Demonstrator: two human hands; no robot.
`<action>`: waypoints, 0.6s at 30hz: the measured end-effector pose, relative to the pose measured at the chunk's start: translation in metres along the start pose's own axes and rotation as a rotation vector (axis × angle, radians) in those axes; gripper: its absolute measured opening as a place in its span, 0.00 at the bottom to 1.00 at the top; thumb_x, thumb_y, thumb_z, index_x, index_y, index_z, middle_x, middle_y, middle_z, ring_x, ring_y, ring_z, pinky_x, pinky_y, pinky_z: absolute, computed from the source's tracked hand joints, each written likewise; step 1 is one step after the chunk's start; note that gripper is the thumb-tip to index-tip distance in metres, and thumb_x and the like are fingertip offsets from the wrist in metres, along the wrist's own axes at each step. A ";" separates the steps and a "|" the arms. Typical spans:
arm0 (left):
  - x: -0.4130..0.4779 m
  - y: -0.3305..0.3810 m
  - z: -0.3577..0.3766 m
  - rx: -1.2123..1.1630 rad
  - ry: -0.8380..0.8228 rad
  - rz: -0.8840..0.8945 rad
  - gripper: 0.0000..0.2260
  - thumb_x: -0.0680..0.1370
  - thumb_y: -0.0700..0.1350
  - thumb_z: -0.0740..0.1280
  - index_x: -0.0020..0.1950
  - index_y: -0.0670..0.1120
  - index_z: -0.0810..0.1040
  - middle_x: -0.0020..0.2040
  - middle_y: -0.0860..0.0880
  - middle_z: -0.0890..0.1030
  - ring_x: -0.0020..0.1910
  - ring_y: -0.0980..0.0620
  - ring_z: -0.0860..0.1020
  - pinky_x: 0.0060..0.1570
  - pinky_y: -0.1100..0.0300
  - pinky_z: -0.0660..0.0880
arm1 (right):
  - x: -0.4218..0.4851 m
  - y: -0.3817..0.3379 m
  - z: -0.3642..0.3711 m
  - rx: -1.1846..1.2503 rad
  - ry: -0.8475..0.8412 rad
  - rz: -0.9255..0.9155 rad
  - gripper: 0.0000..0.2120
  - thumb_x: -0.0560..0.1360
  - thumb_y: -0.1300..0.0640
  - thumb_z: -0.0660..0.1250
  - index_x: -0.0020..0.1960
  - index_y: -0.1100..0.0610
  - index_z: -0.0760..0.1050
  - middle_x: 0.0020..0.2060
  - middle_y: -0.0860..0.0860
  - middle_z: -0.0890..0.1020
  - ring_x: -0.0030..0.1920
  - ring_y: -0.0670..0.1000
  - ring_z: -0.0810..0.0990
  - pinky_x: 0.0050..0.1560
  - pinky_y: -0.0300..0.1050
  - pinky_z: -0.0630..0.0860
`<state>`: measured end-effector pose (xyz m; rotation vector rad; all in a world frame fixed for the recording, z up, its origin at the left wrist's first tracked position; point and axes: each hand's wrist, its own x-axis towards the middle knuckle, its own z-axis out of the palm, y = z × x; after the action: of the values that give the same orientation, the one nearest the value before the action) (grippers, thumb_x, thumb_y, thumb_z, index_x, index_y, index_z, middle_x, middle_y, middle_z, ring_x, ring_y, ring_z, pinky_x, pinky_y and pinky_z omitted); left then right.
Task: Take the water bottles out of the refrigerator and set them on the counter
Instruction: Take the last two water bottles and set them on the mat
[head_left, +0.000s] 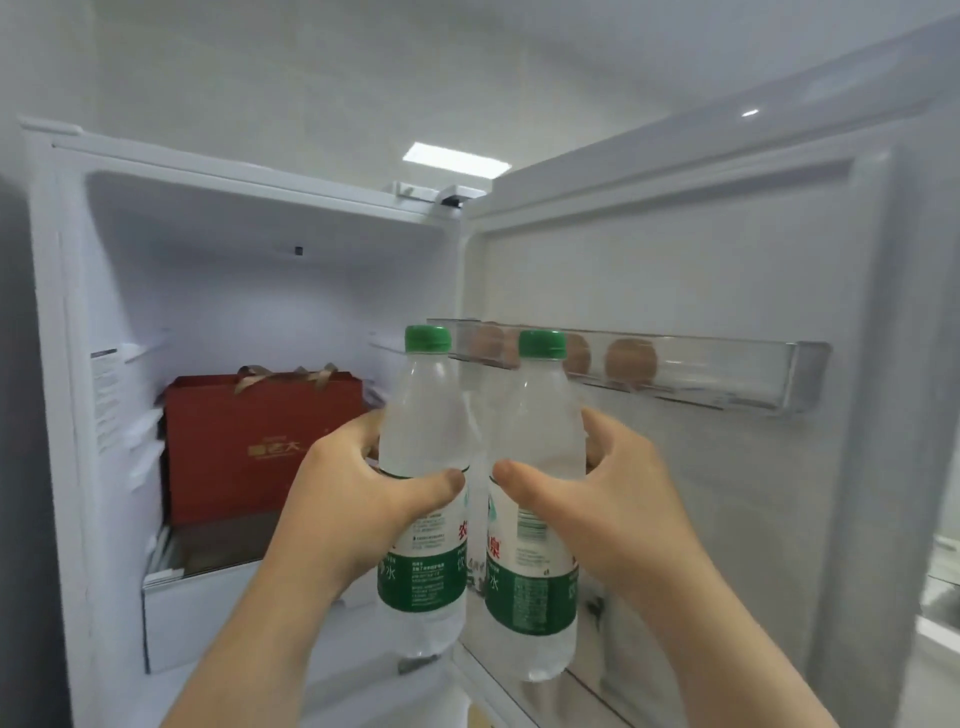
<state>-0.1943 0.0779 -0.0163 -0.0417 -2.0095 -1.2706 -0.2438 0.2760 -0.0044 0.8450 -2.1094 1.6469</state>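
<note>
Two clear water bottles with green caps and green-and-white labels are held upright side by side in front of the open refrigerator (67, 364). My left hand (358, 499) is wrapped around the left bottle (426, 415) at its middle. My right hand (602, 499) grips the right bottle (540, 426) the same way. Both bottles hang in the air near the hinge edge between the fridge compartment and its open door (727, 467). No counter is in view.
A red gift bag (249, 447) with ribbon handles stands on the fridge shelf at the left, above a white drawer (208, 613). A clear door bin (727, 374) on the right holds several brown eggs. The fridge's top edge lies above.
</note>
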 end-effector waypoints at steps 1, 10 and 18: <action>-0.008 0.010 0.009 0.002 -0.013 0.009 0.20 0.57 0.58 0.77 0.48 0.65 0.81 0.42 0.65 0.85 0.40 0.66 0.82 0.35 0.61 0.77 | -0.012 -0.004 -0.014 -0.004 0.001 0.007 0.19 0.61 0.44 0.77 0.51 0.41 0.80 0.40 0.36 0.86 0.39 0.38 0.85 0.33 0.35 0.79; -0.049 0.100 0.091 -0.133 -0.229 0.172 0.16 0.60 0.55 0.79 0.42 0.70 0.79 0.38 0.72 0.81 0.38 0.64 0.81 0.33 0.63 0.72 | -0.093 -0.058 -0.138 -0.211 0.246 -0.030 0.20 0.60 0.41 0.75 0.51 0.42 0.80 0.40 0.40 0.87 0.41 0.42 0.85 0.41 0.47 0.83; -0.080 0.181 0.150 -0.430 -0.486 0.305 0.19 0.56 0.56 0.77 0.37 0.78 0.76 0.37 0.72 0.82 0.37 0.71 0.80 0.32 0.63 0.72 | -0.164 -0.106 -0.230 -0.449 0.555 0.043 0.19 0.62 0.41 0.78 0.51 0.41 0.79 0.40 0.38 0.86 0.40 0.40 0.85 0.34 0.35 0.80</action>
<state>-0.1505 0.3159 0.0398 -0.9029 -1.9676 -1.5648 -0.0724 0.5199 0.0422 0.1725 -1.9695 1.1660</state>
